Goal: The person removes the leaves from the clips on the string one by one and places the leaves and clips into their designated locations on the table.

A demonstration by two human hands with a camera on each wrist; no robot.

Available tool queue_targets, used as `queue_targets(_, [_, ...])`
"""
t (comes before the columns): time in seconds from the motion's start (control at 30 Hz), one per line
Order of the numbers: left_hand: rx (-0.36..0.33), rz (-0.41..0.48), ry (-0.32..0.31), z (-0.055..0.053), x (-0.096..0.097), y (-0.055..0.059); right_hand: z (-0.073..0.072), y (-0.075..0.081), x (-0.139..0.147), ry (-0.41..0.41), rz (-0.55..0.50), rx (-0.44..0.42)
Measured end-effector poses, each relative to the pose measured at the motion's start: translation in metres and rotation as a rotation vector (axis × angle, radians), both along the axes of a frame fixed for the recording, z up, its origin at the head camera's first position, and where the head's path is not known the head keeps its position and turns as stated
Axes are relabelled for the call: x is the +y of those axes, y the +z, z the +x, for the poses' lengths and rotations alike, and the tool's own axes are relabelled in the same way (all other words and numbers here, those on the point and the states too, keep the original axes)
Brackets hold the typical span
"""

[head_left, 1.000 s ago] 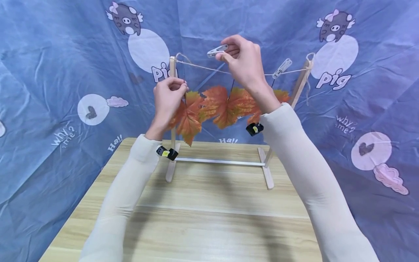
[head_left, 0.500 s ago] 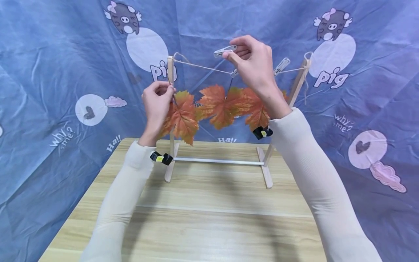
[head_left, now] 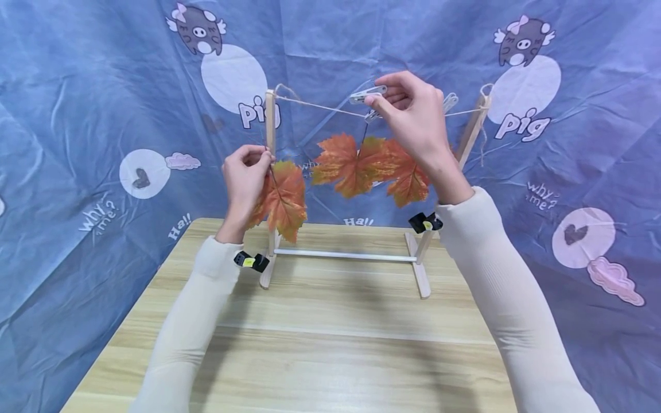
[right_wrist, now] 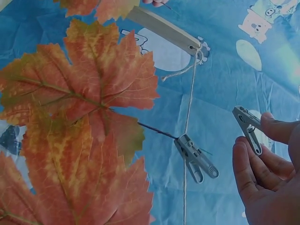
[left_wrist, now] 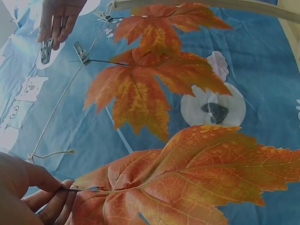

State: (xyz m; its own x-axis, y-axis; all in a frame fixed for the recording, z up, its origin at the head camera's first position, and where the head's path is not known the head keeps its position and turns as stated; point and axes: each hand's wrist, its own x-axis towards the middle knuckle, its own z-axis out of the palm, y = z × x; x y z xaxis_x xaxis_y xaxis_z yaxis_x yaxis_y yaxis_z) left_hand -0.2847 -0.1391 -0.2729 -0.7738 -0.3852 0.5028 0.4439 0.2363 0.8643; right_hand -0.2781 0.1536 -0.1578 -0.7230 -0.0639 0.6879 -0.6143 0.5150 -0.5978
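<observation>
left hand (head_left: pixel 244 179) pinches the loose leaf (head_left: pixel 284 201) by its stem (left_wrist: pixel 82 190); i see that leaf near the left post (head_left: pixel 271 123), below the string (head_left: pixel 320 106) and apart from it. right hand (head_left: pixel 417 117) grips the loose clip (head_left: pixel 360 96) between thumb and fingers, above the string, clear of it. my right wrist view gets the middle clip (right_wrist: pixel 187 149) on the string, holding the middle leaf (right_wrist: pixel 89 79). right leaf (head_left: pixel 408 178) hangs just beside, edges overlapping on my head feed. wood table (head_left: pixel 320 355) below.
</observation>
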Motion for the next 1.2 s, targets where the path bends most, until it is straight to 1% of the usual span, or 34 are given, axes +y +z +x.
queue_targets(0.2, [-0.032, 0.019, -0.016, 0.002, -0.003, -0.009, 0.002, -0.006, 0.009, -0.012, -0.024, -0.01])
queue_targets(0.37, [-0.05, 0.055, -0.055, 0.005, -0.004, -0.016, 0.004, -0.012, 0.017, -0.025, -0.048, -0.002])
queue_targets(0.53, [-0.078, 0.049, -0.082, 0.007, -0.005, -0.025, 0.005, -0.019, 0.025, -0.043, -0.067, 0.003])
queue_targets(0.67, [-0.097, 0.064, -0.108, 0.007, -0.005, -0.031, 0.004, -0.026, 0.031, -0.037, -0.082, -0.002])
queue_targets(0.93, [-0.154, 0.09, -0.145, 0.009, -0.002, -0.045, 0.006, -0.04, 0.043, -0.047, -0.099, -0.007])
queue_targets(1.07, [-0.169, 0.103, -0.164, 0.009, 0.0, -0.052, 0.007, -0.046, 0.048, -0.053, -0.105, -0.018])
queue_targets(1.2, [-0.18, 0.11, -0.182, 0.009, 0.001, -0.059, 0.01, -0.052, 0.054, -0.068, -0.099, -0.006])
